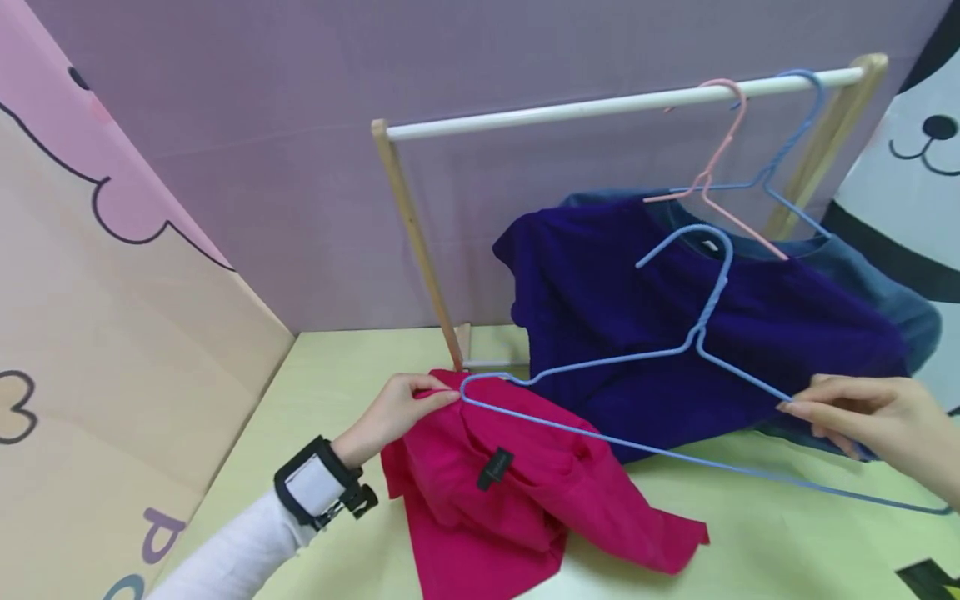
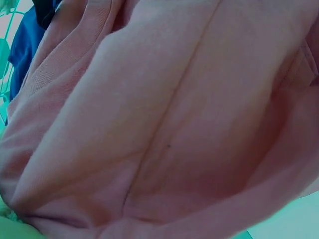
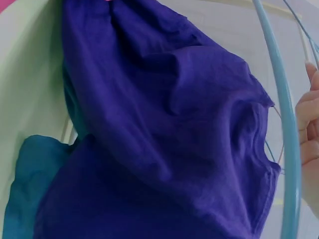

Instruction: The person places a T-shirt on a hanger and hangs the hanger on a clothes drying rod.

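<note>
My left hand [image 1: 397, 412] pinches the upper edge of a crimson T-shirt [image 1: 517, 483], whose dark neck label faces up. This shirt's cloth [image 2: 209, 124] fills most of the left wrist view. In my right hand [image 1: 873, 412], thumb and fingers grip the right shoulder of a light blue hanger [image 1: 615, 360]. The hanger is tilted, hook upward, and its left end overlaps the shirt right at my left fingertips. Its blue bar [image 3: 281, 99] crosses the right wrist view beside the right hand's curled fingers [image 3: 309, 107].
Behind stands a rack with a white rail [image 1: 525, 118] and wooden posts [image 1: 416, 233]. A navy T-shirt [image 1: 592, 292] hangs there on a pink hanger [image 1: 723, 142], in front of a teal shirt [image 1: 892, 292] on another blue hanger [image 1: 798, 125]. A patterned panel [image 1: 112, 292] borders the left.
</note>
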### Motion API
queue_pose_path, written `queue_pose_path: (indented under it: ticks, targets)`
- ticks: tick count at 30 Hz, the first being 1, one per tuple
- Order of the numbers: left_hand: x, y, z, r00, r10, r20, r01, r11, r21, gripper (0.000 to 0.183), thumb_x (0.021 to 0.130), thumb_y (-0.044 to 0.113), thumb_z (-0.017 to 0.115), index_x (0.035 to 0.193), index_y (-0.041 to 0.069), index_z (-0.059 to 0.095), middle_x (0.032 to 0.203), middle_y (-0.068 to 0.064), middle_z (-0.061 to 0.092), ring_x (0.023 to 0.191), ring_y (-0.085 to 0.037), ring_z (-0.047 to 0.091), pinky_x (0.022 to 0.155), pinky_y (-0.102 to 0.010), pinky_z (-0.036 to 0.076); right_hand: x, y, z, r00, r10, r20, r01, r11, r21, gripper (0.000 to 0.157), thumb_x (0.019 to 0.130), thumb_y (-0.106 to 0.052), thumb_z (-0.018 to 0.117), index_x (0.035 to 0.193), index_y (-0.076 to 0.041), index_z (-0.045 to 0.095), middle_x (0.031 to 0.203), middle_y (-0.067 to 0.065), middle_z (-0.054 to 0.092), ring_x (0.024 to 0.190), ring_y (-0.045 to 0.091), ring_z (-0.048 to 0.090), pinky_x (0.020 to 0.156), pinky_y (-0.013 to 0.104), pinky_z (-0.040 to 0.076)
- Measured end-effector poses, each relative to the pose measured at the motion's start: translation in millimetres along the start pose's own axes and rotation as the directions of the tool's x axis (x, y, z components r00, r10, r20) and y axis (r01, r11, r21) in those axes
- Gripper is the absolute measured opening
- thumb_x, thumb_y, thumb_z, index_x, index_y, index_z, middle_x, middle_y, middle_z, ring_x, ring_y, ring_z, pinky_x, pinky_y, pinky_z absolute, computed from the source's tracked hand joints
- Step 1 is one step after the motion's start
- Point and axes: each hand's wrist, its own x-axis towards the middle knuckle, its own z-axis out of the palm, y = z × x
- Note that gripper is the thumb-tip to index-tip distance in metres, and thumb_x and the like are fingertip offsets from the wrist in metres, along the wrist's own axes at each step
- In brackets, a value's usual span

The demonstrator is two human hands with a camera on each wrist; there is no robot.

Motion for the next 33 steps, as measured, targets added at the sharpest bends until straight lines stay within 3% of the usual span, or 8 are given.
queue_pose_path:
  ticks: [5, 8, 10, 15, 18, 21, 27, 33]
  targets:
    - [0.3, 1.9, 1.1, 0.999, -0.034, -0.008, 0.034, 0.999, 0.008, 0.015, 0.079, 0.024, 0.066, 0.082, 0.009, 0.068, 0.072, 0.003, 0.059, 0.07, -0.013, 0.047, 0.063, -0.026, 0.038, -5.0, 6.5, 4.6, 0.995, -0.04, 0.089, 0.036, 0.998, 0.041, 0.021, 0.079, 0.014, 0.054, 0.082, -0.002, 0.067, 0.051, -0.001, 0.042, 0.044, 0.012, 0.04, 0.049, 0.022, 0.034]
    - [0.0, 2.7, 0.9, 0.999, -0.048, -0.009, 0.048, 0.999, -0.009, 0.015, 0.078, 0.025, 0.067, 0.078, 0.01, 0.066, 0.065, 0.003, 0.052, 0.066, -0.013, 0.043, 0.06, -0.025, 0.036, -6.4, 7.5, 9.2, 0.994, -0.003, 0.107, -0.001, 0.999, 0.042, 0.018, 0.08, 0.011, 0.055, 0.082, -0.002, 0.067, 0.05, 0.0, 0.04, 0.043, 0.013, 0.04, 0.048, 0.023, 0.033]
    - [-0.5, 2.4, 0.6, 0.999, -0.049, -0.008, 0.049, 0.999, -0.021, 0.015, 0.078, 0.025, 0.068, 0.078, 0.01, 0.065, 0.064, 0.003, 0.051, 0.066, -0.014, 0.043, 0.059, -0.025, 0.035, -6.7, 7.4, 13.4, 0.994, 0.044, 0.101, -0.046, 0.999, 0.012, 0.014, 0.08, 0.007, 0.057, 0.08, -0.003, 0.067, 0.048, 0.0, 0.04, 0.043, 0.013, 0.04, 0.052, 0.016, 0.036]
    - [-3.1, 1.6, -0.6, 0.999, -0.03, 0.018, 0.03, 0.999, -0.039, 0.018, 0.076, 0.023, 0.07, 0.088, 0.009, 0.068, 0.077, 0.002, 0.061, 0.073, -0.014, 0.05, 0.063, -0.026, 0.042, -6.8, 5.9, 22.5, 0.988, 0.128, 0.081, -0.125, 0.992, -0.032, 0.007, 0.082, -0.001, 0.06, 0.078, -0.004, 0.066, 0.045, 0.002, 0.039, 0.044, 0.015, 0.041, 0.059, 0.011, 0.035]
    - [-3.6, 0.4, -0.8, 0.999, -0.021, 0.024, 0.022, 0.999, -0.032, 0.02, 0.077, 0.022, 0.069, 0.091, 0.008, 0.068, 0.082, 0.001, 0.063, 0.076, -0.014, 0.051, 0.064, -0.025, 0.043, -6.6, 5.0, 22.5, 0.982, 0.174, 0.076, -0.171, 0.984, -0.037, 0.006, 0.082, -0.005, 0.061, 0.078, -0.003, 0.066, 0.046, 0.003, 0.039, 0.046, 0.017, 0.041, 0.051, 0.022, 0.032]
    - [-3.9, -0.1, -1.6, 0.999, -0.024, 0.03, 0.025, 0.999, -0.026, 0.018, 0.078, 0.022, 0.068, 0.09, 0.008, 0.068, 0.08, 0.001, 0.062, 0.075, -0.015, 0.05, 0.064, -0.026, 0.042, -6.5, 4.5, 18.1, 0.978, 0.195, 0.073, -0.192, 0.98, -0.046, 0.008, 0.083, -0.006, 0.06, 0.079, -0.003, 0.066, 0.048, 0.003, 0.039, 0.045, 0.017, 0.041, 0.05, 0.024, 0.032]
    - [-4.7, 0.6, -2.7, 0.997, -0.01, 0.081, 0.013, 0.999, -0.031, 0.019, 0.079, 0.024, 0.067, 0.091, 0.01, 0.068, 0.082, 0.001, 0.062, 0.076, -0.015, 0.05, 0.066, -0.028, 0.043, -6.7, 3.4, 13.4, 0.986, 0.143, 0.081, -0.143, 0.99, -0.007, 0.01, 0.082, 0.001, 0.059, 0.078, -0.003, 0.067, 0.051, 0.001, 0.041, 0.043, 0.016, 0.041, 0.045, 0.027, 0.032]
    - [-6.7, 3.8, -4.0, 0.988, 0.062, 0.138, -0.056, 0.998, -0.04, 0.024, 0.078, 0.025, 0.068, 0.096, 0.008, 0.068, 0.085, -0.001, 0.063, 0.075, -0.015, 0.052, 0.065, -0.027, 0.045, -6.3, 1.5, 20.8, 0.994, 0.025, 0.11, -0.034, 0.996, 0.087, 0.013, 0.079, 0.009, 0.057, 0.078, 0.0, 0.066, 0.053, 0.0, 0.043, 0.042, 0.015, 0.04, 0.048, 0.028, 0.035]
